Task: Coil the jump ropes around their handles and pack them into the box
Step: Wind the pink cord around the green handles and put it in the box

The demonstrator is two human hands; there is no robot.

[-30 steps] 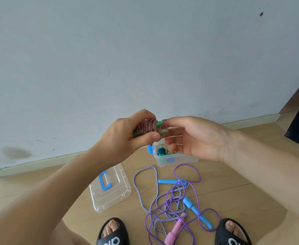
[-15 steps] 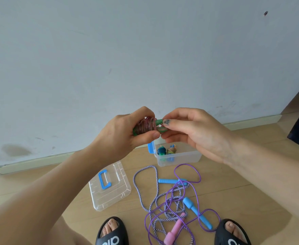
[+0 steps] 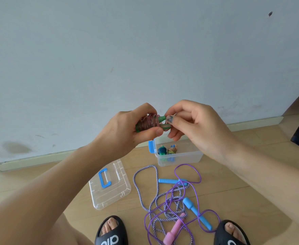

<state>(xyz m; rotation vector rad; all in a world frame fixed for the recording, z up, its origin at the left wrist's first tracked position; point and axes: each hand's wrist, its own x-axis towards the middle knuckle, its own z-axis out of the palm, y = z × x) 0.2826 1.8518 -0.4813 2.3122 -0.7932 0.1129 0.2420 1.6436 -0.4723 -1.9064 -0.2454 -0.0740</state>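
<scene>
Down on the wooden floor (image 3: 233, 174), close to the grey wall (image 3: 145, 50), sits a clear plastic box (image 3: 180, 159) with a blue latch (image 3: 151, 147) on its left end. Two coiled ropes stand side by side in its left part — a dark blue-green bundle (image 3: 162, 150) on green handles and a yellowish multicoloured bundle (image 3: 172, 150) on blue handles (the two look to be touching, though it is hard to be sure). The box's clear lid (image 3: 110, 186), with a blue carry handle (image 3: 104, 178), lies flat on the floor to the left, apart from the box. Above the box, held in the air, is a pinkish rope bundle (image 3: 148, 122) wound round green handles: the left hand (image 3: 127, 128) grips it, fingers curled over the top and thumb pressed underneath, while the right hand (image 3: 194, 121) pinches the rope's loose end at the bundle's right tip between thumb and forefinger, its other fingers curled. Below the box, between two black slippers (image 3: 110, 232), a striped white-and-purple rope (image 3: 145, 174) and a thin purple rope (image 3: 187, 174) lie tangled together — loose, not coiled — with blue handles (image 3: 196, 213) and a pink handle (image 3: 174, 232) among them.
</scene>
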